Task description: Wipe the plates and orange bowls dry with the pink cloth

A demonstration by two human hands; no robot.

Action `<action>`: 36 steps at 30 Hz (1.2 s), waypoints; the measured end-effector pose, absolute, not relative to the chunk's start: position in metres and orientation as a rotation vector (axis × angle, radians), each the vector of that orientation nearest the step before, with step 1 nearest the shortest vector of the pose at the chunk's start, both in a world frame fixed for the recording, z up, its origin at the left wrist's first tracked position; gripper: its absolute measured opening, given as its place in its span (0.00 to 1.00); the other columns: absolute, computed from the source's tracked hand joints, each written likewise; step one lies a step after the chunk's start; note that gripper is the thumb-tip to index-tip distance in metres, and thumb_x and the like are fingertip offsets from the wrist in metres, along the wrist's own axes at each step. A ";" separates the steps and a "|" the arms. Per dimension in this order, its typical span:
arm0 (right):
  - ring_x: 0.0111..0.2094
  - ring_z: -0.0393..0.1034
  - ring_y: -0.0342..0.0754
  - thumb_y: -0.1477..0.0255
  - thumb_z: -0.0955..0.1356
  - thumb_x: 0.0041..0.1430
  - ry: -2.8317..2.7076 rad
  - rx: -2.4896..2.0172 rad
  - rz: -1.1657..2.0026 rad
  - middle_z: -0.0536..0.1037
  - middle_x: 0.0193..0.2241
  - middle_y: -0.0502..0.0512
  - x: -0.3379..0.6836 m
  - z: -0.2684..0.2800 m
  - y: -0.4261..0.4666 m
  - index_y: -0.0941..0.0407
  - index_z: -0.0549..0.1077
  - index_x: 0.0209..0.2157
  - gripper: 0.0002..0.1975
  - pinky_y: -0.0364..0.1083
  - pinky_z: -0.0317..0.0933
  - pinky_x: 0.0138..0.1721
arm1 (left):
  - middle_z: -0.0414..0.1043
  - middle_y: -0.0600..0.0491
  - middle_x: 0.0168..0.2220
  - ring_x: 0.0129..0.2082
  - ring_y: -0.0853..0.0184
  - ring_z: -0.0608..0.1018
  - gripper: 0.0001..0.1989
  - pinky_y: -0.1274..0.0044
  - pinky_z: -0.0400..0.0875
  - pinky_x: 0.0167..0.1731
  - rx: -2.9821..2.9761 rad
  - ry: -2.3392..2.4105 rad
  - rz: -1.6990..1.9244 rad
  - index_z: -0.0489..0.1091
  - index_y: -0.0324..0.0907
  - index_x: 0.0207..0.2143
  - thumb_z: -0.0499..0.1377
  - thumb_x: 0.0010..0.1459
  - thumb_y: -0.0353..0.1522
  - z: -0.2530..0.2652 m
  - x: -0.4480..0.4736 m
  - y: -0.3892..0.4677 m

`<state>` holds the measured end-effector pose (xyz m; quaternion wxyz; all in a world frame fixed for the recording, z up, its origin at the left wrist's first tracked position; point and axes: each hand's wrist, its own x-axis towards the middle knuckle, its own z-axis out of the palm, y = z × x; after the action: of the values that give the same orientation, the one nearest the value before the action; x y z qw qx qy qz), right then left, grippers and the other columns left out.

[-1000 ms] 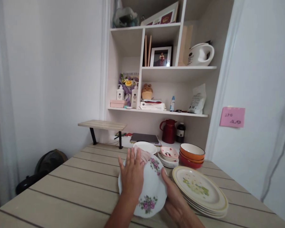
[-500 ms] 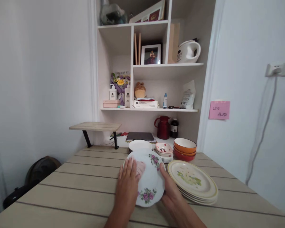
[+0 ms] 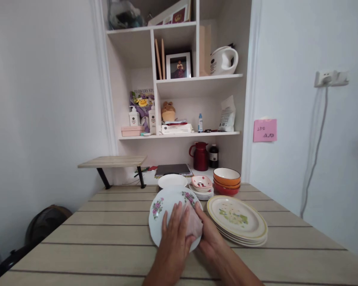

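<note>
A white plate with a scalloped rim and purple flowers is tilted up in front of me over the table. My right hand grips its right edge, thumb on the face and the fingers hidden beneath. My left hand lies across the plate's lower middle with its fingers stretched, pressing a pale pink cloth against the surface. Part of the cloth is covered by those fingers. Close to the right hand stands a stack of cream plates with yellow rims.
Behind the held plate are a white round dish, small patterned bowls on small plates, and stacked orange and red bowls. A red jug and dark bottle stand farther back. A small raised wooden shelf is at left.
My left hand and the cloth have slid from the plate's left side across to its lower right. Flowers on the left now show. The view has shifted slightly right.
</note>
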<state>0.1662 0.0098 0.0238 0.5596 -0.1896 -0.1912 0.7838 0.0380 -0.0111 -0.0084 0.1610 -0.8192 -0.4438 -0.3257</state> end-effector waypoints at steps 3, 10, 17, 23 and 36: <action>0.46 0.77 0.55 0.56 0.70 0.56 -0.440 -0.423 1.880 0.83 0.42 0.62 0.170 0.024 0.014 0.61 0.76 0.46 0.25 0.53 0.64 0.54 | 0.50 0.45 0.69 0.68 0.56 0.54 0.34 0.54 0.54 0.63 -2.246 -1.212 -1.026 0.49 0.46 0.67 0.54 0.60 0.25 -0.003 0.033 -0.014; 0.45 0.77 0.56 0.56 0.70 0.56 -0.405 -0.493 1.753 0.84 0.37 0.62 0.189 0.023 0.029 0.61 0.77 0.43 0.22 0.54 0.64 0.53 | 0.70 0.49 0.56 0.54 0.63 0.74 0.23 0.69 0.73 0.53 -2.402 -1.112 -1.046 0.68 0.48 0.56 0.54 0.60 0.23 -0.009 0.030 -0.009; 0.34 0.79 0.51 0.55 0.68 0.59 -0.514 -0.455 2.001 0.84 0.32 0.62 0.186 0.028 0.020 0.64 0.77 0.39 0.24 0.48 0.68 0.45 | 0.66 0.53 0.61 0.63 0.61 0.65 0.31 0.59 0.60 0.62 -2.481 -0.991 -0.835 0.60 0.50 0.63 0.51 0.59 0.21 0.001 0.026 -0.010; 0.42 0.79 0.55 0.55 0.67 0.59 -0.575 -0.416 1.998 0.83 0.39 0.66 0.181 0.030 0.017 0.66 0.75 0.48 0.28 0.52 0.64 0.53 | 0.66 0.54 0.62 0.65 0.58 0.61 0.28 0.50 0.40 0.65 -2.240 -1.246 -0.875 0.62 0.53 0.62 0.51 0.61 0.24 0.003 0.029 -0.006; 0.39 0.79 0.56 0.60 0.71 0.57 -0.348 -0.560 1.671 0.85 0.35 0.59 0.191 0.024 0.028 0.59 0.77 0.45 0.20 0.56 0.65 0.52 | 0.77 0.51 0.43 0.47 0.60 0.75 0.12 0.57 0.59 0.58 -1.977 -1.548 -1.018 0.75 0.46 0.42 0.55 0.62 0.25 0.006 0.020 -0.012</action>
<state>0.1909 0.0278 0.0243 0.6229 -0.2440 -0.1515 0.7277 0.0203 -0.0118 0.0062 0.2144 -0.7127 -0.5580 -0.3671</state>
